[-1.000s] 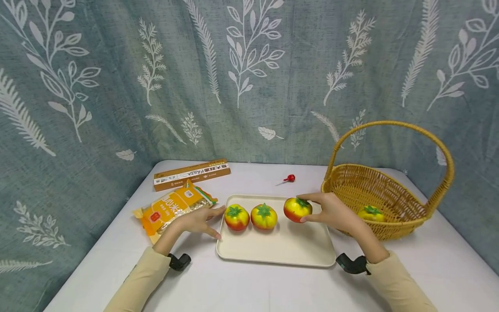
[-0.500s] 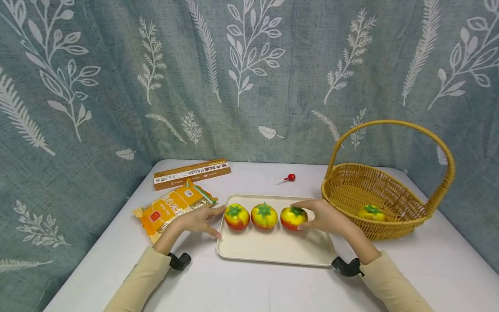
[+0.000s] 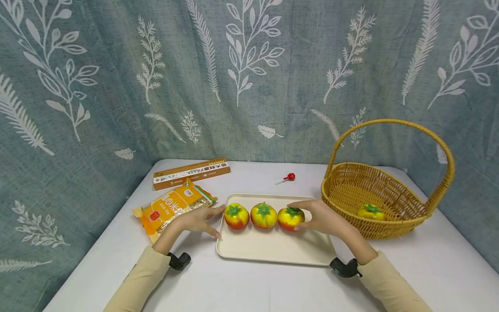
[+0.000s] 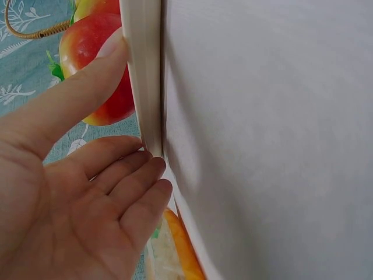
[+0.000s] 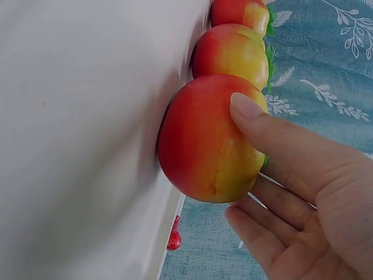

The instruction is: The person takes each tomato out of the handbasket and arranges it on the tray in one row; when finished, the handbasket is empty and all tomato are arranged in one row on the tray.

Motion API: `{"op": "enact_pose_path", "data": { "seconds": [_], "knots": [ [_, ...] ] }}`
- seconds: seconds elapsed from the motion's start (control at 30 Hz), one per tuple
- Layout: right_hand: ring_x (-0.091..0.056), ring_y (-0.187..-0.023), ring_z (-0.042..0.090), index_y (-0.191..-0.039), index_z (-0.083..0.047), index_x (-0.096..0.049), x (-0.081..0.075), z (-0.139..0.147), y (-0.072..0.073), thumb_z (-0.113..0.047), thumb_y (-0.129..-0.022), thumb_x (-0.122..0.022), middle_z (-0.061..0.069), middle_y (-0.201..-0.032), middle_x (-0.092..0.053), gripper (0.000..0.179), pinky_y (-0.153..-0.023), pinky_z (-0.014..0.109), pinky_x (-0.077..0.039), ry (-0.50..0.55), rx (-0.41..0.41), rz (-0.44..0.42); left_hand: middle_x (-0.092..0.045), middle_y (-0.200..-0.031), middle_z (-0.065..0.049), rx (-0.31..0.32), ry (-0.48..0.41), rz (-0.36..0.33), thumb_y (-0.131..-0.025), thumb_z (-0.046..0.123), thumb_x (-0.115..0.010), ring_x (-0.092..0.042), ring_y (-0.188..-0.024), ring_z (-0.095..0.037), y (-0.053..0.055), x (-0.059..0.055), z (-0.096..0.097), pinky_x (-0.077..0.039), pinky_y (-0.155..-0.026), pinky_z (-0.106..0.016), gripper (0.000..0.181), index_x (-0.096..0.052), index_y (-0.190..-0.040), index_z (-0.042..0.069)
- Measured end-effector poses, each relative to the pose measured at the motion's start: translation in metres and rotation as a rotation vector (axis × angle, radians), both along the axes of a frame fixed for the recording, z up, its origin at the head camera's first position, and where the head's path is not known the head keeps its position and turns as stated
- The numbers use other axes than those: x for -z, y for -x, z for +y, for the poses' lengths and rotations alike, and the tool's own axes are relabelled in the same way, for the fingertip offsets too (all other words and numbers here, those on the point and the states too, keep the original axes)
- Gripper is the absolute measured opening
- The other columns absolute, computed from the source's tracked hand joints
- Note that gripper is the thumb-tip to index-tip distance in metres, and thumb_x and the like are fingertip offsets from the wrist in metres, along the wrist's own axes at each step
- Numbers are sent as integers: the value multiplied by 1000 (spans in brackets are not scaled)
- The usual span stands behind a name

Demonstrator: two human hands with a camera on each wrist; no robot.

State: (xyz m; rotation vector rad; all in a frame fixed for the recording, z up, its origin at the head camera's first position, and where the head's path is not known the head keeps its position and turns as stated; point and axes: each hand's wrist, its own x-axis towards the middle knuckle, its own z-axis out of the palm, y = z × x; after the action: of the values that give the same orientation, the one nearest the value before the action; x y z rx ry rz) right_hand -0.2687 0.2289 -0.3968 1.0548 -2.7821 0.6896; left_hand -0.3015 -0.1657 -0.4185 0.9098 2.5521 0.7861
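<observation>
Three red-and-yellow tomatoes with green leafy tops stand in a row on the cream tray (image 3: 273,251): a left tomato (image 3: 236,216), a middle tomato (image 3: 264,216) and a right tomato (image 3: 288,220). My right hand (image 3: 325,219) holds the right tomato from its right side, thumb in front and fingers behind; the right wrist view shows this tomato (image 5: 204,146) down on the tray. My left hand (image 3: 196,220) touches the tray's left edge with spread, fairly straight fingers. In the left wrist view, the thumb and fingertips meet the tray rim (image 4: 143,76).
A wicker basket (image 3: 374,229) with a tall handle stands at the right, another tomato (image 3: 371,212) inside it. Behind the tray lies a red lollipop (image 3: 289,177). At the left are a pasta box (image 3: 191,174) and an orange bag of grain (image 3: 171,208).
My right hand has moved left and brought the right tomato down beside the middle one, narrowing the gap between them. The left hand has stayed at the tray's edge.
</observation>
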Motion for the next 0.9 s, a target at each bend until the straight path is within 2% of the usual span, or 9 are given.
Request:
{"op": "enact_pose_path", "data": {
  "seconds": [0.23, 0.5, 0.67, 0.9],
  "knots": [
    [-55, -120, 31, -126, -4, -63, 0, -2, -1, -21, -78, -82, 10, -125, -64, 55, -99, 47, -45, 6, 6, -9, -29, -154, -17, -6, -14, -16, -77, 31, -82, -30, -138, -39, 0, -1, 0, -31, -110, -48, 92, -32, -148, 0],
    [-54, -121, 31, -128, -4, -62, 0, -1, 1, -23, -77, -82, 10, -127, -63, 58, -99, 47, -45, 11, 7, -2, -27, -154, -20, -12, -1, -1, -77, 33, -82, -20, -141, -42, 0, -2, -1, -24, -112, -52, 94, -32, -149, 0],
    [-53, -123, 31, -130, -3, -60, -1, 1, 1, -24, -77, -82, 12, -129, -61, 61, -99, 47, -45, 16, 7, -11, -27, -154, -20, -22, -3, -8, -76, 33, -82, -21, -141, -42, -1, -2, -1, -24, -113, -53, 94, -32, -149, 1],
    [-53, -122, 33, -131, -1, -59, -2, 3, 1, -23, -79, -81, 14, -130, -60, 60, -98, 48, -46, 11, 1, -2, -29, -153, -18, 7, -18, -17, -77, 31, -82, -27, -139, -39, 1, 0, 0, -27, -112, -50, 93, -32, -148, -2]
  ]
}}
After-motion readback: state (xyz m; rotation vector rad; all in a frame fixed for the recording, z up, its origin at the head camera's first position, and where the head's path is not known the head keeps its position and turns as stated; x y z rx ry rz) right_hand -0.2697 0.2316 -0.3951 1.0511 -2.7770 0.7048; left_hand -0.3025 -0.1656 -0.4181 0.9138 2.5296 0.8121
